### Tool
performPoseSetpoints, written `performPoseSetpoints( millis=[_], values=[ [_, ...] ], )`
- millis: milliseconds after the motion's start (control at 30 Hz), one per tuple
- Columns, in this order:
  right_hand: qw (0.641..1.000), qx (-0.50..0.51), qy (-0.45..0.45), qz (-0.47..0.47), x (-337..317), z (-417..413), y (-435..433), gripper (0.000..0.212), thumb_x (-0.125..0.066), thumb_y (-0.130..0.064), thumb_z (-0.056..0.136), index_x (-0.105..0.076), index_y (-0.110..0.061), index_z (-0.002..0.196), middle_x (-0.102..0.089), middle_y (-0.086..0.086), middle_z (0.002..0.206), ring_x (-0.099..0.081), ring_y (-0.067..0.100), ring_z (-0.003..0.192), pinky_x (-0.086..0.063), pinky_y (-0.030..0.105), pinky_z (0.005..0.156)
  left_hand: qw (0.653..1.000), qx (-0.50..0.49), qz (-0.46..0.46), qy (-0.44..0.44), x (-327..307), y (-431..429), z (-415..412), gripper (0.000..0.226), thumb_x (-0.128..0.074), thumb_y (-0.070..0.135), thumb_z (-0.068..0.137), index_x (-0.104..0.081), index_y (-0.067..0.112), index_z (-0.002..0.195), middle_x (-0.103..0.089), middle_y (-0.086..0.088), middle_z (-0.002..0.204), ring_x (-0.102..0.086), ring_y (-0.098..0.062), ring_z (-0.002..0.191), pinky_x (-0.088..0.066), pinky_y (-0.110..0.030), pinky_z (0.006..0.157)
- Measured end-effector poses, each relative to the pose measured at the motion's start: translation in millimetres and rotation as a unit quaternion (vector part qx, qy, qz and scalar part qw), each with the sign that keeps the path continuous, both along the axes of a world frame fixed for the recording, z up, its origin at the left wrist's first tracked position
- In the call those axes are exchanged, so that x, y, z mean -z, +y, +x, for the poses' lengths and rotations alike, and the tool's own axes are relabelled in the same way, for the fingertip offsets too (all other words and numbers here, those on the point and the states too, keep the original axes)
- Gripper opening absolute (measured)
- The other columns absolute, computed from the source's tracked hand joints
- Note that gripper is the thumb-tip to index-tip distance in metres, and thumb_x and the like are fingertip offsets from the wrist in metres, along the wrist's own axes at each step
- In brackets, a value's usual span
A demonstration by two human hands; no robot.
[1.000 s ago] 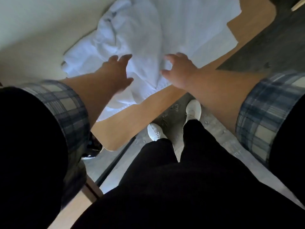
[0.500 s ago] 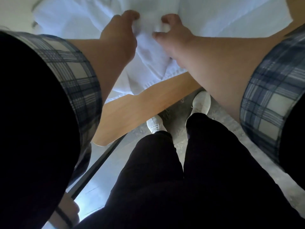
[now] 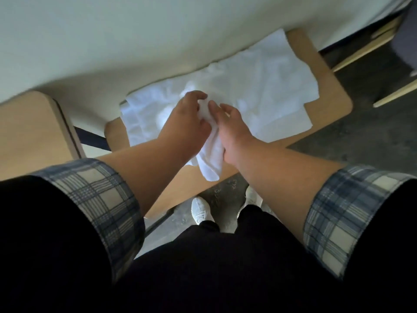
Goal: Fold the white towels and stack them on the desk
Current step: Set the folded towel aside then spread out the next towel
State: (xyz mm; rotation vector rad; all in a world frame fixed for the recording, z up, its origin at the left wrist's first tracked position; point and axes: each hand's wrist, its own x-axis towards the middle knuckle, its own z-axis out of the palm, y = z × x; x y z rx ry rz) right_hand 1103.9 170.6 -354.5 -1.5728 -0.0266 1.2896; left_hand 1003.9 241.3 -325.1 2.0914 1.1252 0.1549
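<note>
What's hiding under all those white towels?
The wooden desk shows around the white towels. Whatever lies on it beneath them is covered, so I cannot tell.

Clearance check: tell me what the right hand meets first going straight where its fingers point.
Probably the bunched white towel just ahead of the right hand, then the left hand; depth is unclear.

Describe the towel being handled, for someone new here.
Light wooden desk against the white wall, spread with white towels. The bunched white towel hangs between the left hand and right hand near the desk's front edge; the others rest on the desktop.
</note>
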Motion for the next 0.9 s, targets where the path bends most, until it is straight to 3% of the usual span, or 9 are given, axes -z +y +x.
performPoseSetpoints(
  millis=[167,267,367,467,567,700,900],
  values=[
    [0.998,-0.039,-0.028,0.032,-72.5,-10.6,-15.5,0.072,-0.076,-0.067,0.066,-0.043,-0.04,0.125,-0.071,-0.001,0.11,-0.074,0.015,0.089,-0.059,0.033,0.077,0.994,-0.056,0.009,-0.088,-71.4,-22.3,-15.0,0.066,-0.055,0.019,0.094,-0.024,0.041,0.148,-0.054,0.016,0.1,-0.06,0.003,0.074,-0.044,-0.011,0.065],
    [0.996,-0.04,-0.002,0.076,-106.3,-17.1,-23.5,0.061,-0.08,-0.058,0.071,-0.047,-0.034,0.116,-0.074,0.004,0.108,-0.076,0.019,0.089,-0.061,0.042,0.083,0.989,-0.087,0.046,-0.115,-108.0,-38.6,-21.0,0.069,-0.055,0.014,0.094,-0.025,0.035,0.152,-0.052,0.023,0.093,-0.055,0.015,0.075,-0.038,-0.001,0.068],
    [0.992,-0.051,0.011,0.115,-134.1,-28.4,-36.2,0.064,-0.079,-0.049,0.066,-0.05,-0.028,0.118,-0.076,0.005,0.101,-0.076,0.024,0.088,-0.06,0.051,0.085,0.982,-0.132,0.065,-0.12,-138.0,-64.4,-32.1,0.072,-0.057,0.013,0.092,-0.026,0.035,0.153,-0.053,0.025,0.094,-0.055,0.008,0.087,-0.035,-0.001,0.075],
    [0.988,-0.089,-0.015,0.122,-152.5,-44.1,-56.0,0.065,-0.069,-0.052,0.056,-0.053,-0.034,0.116,-0.077,-0.001,0.092,-0.076,0.022,0.085,-0.061,0.047,0.081,0.971,-0.184,0.077,-0.129,-156.8,-99.6,-48.4,0.068,-0.062,0.021,0.09,-0.035,0.041,0.148,-0.053,0.022,0.108,-0.049,0.007,0.105,-0.037,-0.006,0.087],
    [0.981,-0.135,-0.033,0.135,-165.7,-63.9,-76.8,0.054,-0.059,-0.05,0.057,-0.056,-0.04,0.11,-0.075,0.0,0.095,-0.075,0.023,0.084,-0.062,0.048,0.075,0.963,-0.226,0.096,-0.112,-168.7,-129.5,-75.1,0.058,-0.066,0.03,0.086,-0.049,0.036,0.141,-0.048,0.008,0.131,-0.045,-0.014,0.125,-0.041,-0.033,0.106],
    [0.965,-0.202,-0.046,0.163,-189.6,-109.4,-99.8,0.037,-0.057,-0.046,0.059,-0.058,-0.041,0.096,-0.075,0.004,0.093,-0.075,0.027,0.084,-0.062,0.052,0.07,0.944,-0.297,0.077,-0.121,-185.5,-163.3,-128.6,0.054,-0.068,0.042,0.084,-0.051,0.046,0.135,-0.044,0.007,0.134,-0.047,-0.012,0.122,-0.043,-0.032,0.101],
    [0.926,-0.297,-0.084,0.219,-220.4,-203.1,-124.8,0.024,-0.057,-0.043,0.07,-0.056,-0.04,0.094,-0.074,0.003,0.095,-0.075,0.023,0.087,-0.061,0.054,0.08,0.912,-0.367,0.083,-0.165,-208.3,-211.5,-224.8,0.051,-0.067,0.04,0.086,-0.051,0.048,0.133,-0.04,0.011,0.129,-0.051,-0.01,0.113,-0.041,-0.024,0.09]
  ],
)
